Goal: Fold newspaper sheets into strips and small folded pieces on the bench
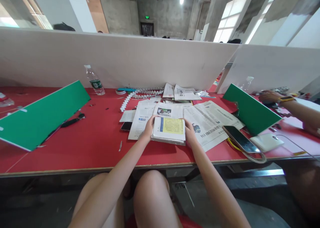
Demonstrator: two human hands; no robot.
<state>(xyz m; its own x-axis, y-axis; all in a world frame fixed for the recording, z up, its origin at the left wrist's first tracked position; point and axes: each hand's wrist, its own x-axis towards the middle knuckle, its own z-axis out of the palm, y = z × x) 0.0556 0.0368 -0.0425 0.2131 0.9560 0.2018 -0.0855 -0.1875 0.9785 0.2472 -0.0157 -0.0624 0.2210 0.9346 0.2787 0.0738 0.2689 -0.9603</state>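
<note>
A folded stack of newspaper (169,130) with a yellow printed block on top lies on the red table (87,144) in front of me. My left hand (149,128) grips its left edge, fingers curled round the fold. My right hand (189,132) grips the right edge the same way. Under and around the stack lie more loose newspaper sheets (210,119), spread toward the right and back.
A green board (42,114) leans at the left, another green board (250,109) at the right. A water bottle (94,80), a white paper chain (140,94), a dark phone (126,126), a second phone (241,138) and a white power bank (267,142) lie about. Another person's arm (292,104) reaches in at right.
</note>
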